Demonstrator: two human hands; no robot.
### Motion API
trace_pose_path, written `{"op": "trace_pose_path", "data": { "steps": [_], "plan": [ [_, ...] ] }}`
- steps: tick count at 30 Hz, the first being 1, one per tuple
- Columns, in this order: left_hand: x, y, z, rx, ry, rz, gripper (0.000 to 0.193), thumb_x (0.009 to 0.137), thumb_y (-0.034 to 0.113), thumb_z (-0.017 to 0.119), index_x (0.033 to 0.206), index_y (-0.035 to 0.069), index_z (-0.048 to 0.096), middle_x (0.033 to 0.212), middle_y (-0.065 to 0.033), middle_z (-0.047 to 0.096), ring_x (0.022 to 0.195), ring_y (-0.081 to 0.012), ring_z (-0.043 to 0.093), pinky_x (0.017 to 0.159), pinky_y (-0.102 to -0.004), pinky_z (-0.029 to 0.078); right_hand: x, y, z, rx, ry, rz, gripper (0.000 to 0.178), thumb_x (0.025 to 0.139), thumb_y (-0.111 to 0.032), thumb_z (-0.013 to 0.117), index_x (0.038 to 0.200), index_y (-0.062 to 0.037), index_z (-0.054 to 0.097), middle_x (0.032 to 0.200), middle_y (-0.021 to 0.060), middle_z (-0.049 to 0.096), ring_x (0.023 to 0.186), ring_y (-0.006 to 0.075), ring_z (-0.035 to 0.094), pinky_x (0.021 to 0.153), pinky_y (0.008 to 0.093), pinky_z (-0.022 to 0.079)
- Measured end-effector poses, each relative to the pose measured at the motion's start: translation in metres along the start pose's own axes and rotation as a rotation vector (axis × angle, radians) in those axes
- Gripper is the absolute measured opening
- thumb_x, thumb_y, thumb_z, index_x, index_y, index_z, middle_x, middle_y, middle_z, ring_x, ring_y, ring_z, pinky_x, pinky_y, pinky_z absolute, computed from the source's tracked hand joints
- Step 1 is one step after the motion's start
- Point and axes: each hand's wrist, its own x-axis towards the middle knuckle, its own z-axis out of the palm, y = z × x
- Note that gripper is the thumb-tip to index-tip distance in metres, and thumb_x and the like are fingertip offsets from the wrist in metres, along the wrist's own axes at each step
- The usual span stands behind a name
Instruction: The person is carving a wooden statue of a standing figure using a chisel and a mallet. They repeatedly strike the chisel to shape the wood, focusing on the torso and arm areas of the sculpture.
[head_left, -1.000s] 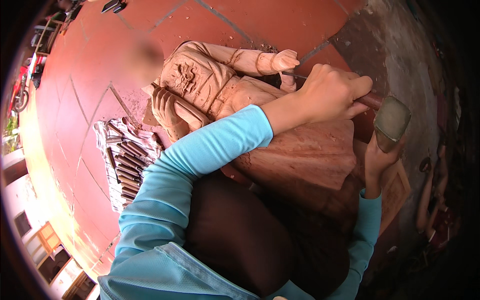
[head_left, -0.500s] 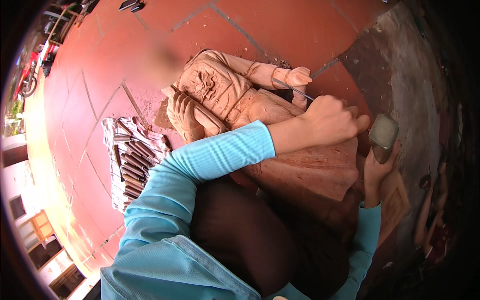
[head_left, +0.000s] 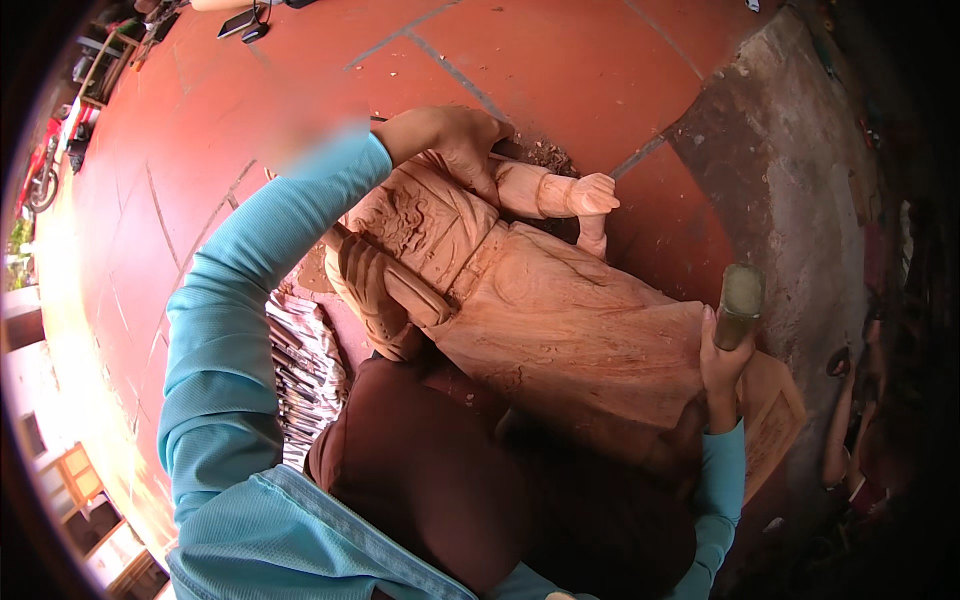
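Observation:
A carved wooden statue (head_left: 570,320) of a robed figure lies on its back across the tiled floor, its head end toward the far left. My left hand (head_left: 455,140) is closed around its upper arm near the shoulder, thumb pressed on the front. A thin dark piece, perhaps the chisel's blade, sticks out beyond my left wrist; I cannot tell if the chisel is in my fingers. My right hand (head_left: 722,365) grips a mallet (head_left: 742,292) with a grey-green head, held up beside the robe's lower end.
A striped cloth (head_left: 308,330) with several carving tools lies at the left, partly behind my left arm. Wood chips (head_left: 545,155) are scattered past the statue's arm. A phone (head_left: 237,23) rests on the far floor. Another person's arm (head_left: 845,425) shows at the far right.
My left hand, which held a chisel over the robe, has swung left to the statue's shoulder. The statue has shifted slightly toward me. My right hand with the mallet is a little lower.

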Motion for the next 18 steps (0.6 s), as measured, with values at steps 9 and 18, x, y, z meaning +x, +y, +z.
{"op": "trace_pose_path", "data": {
  "steps": [9,18],
  "plan": [
    [0.025,-0.053,-0.009,-0.287,0.283,0.111,0.075,0.073,0.058,0.072,0.116,-0.001,0.056,0.113,-0.0164,0.066,0.103,-0.0264,0.064,0.086,-0.0391,0.052,-0.008,0.01,0.0,-0.143,-0.047,0.188,0.024,0.084,-0.007,0.072,0.102,0.0043,0.063,0.097,0.0097,0.067,0.089,0.016,0.063,0.078,0.0289,0.05],
    [0.016,-0.074,-0.021,0.267,0.798,-0.046,0.028,0.095,0.038,0.053,0.103,0.01,0.054,0.073,-0.0091,0.066,0.068,-0.0279,0.066,0.056,-0.0402,0.051,-0.005,0.004,-0.001,-0.163,-0.088,0.199,0.026,0.085,-0.009,0.072,0.106,0.004,0.062,0.101,0.0109,0.065,0.093,0.0163,0.062,0.081,0.0299,0.049]
  ]
}}
